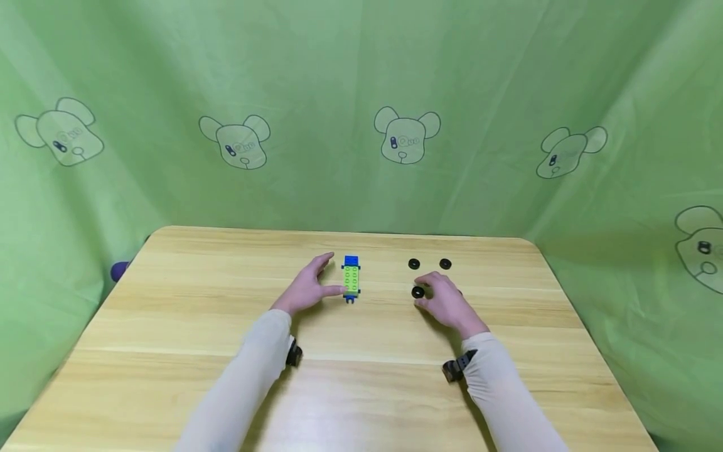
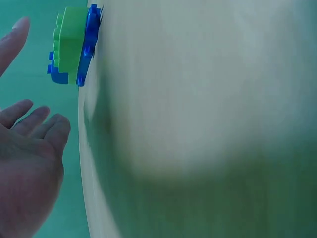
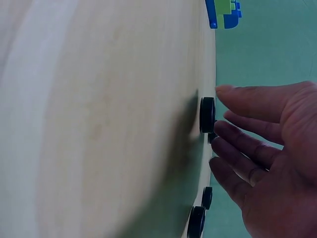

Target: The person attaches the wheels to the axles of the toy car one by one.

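A toy car body (image 1: 351, 279) of blue and lime-green building blocks lies on the wooden table, its studs facing up. My left hand (image 1: 307, 287) is just to its left, thumb and fingers spread. In the left wrist view a gap shows between that hand and the block car (image 2: 72, 44). Over on the right, my right hand (image 1: 446, 303) reaches around a small black toy wheel (image 1: 418, 292) lying flat. Its thumb and fingers stand apart on either side of this wheel (image 3: 207, 115); I cannot tell whether any fingertip touches it.
Two more black wheels, one on the left (image 1: 414, 263) and one on the right (image 1: 445, 263), lie farther back. Another wheel (image 3: 196, 221) is mostly hidden by the right hand in the head view. A green curtain (image 1: 339, 188) hangs behind the wooden table (image 1: 361, 402).
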A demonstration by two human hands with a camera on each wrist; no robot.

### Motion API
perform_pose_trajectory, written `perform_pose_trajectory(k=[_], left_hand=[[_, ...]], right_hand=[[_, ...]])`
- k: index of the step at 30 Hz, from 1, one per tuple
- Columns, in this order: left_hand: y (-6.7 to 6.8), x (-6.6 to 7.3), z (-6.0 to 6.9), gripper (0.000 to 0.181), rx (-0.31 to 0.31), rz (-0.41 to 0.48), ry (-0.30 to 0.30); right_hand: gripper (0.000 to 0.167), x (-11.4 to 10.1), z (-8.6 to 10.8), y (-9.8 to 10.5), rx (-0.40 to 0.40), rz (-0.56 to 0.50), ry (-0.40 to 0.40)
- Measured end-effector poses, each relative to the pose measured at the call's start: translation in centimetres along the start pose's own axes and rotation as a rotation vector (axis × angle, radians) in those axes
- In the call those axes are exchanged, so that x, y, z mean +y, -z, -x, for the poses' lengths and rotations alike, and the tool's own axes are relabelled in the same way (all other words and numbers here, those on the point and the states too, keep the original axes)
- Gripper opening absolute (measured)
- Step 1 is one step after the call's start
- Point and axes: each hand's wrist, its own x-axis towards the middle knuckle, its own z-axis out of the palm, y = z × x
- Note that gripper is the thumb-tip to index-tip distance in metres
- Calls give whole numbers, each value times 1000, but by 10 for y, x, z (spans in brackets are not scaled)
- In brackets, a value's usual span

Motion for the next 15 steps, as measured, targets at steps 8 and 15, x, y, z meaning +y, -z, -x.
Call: perform_pose_trajectory(k=[8,15], left_hand=[[-10,2,-18,111,-51,-126,27],[-11,2,-31,116,-110,-172,3]], right_hand=[[45,-2,-5,-4,-13,4,9],[43,1,-6,-5,-4,11,-2]])
